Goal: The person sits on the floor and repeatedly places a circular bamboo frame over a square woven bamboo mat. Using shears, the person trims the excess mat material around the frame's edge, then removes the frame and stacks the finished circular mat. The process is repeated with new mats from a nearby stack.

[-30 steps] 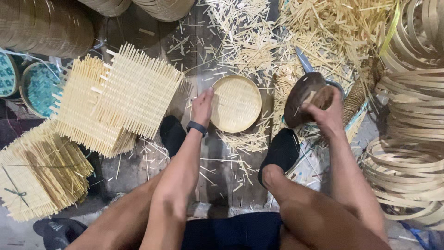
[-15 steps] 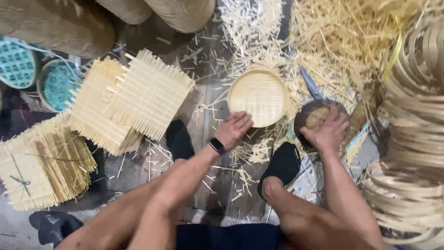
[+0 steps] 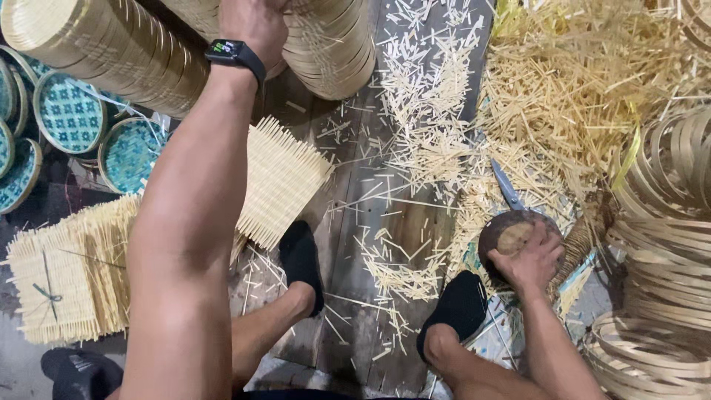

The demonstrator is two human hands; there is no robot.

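- Hands worked well apart: our left hand point(image 3: 255, 26) reached to the far edge of the floor and lay on a stack of round bamboo trays point(image 3: 326, 44); we could not tell how its grip stood.
- Our right hand point(image 3: 529, 263) curled its grip over a dark round wooden block point(image 3: 507, 233) near the floor's right edge, just beside scissors point(image 3: 507, 185).
- Woven mats point(image 3: 281, 181) lay between.
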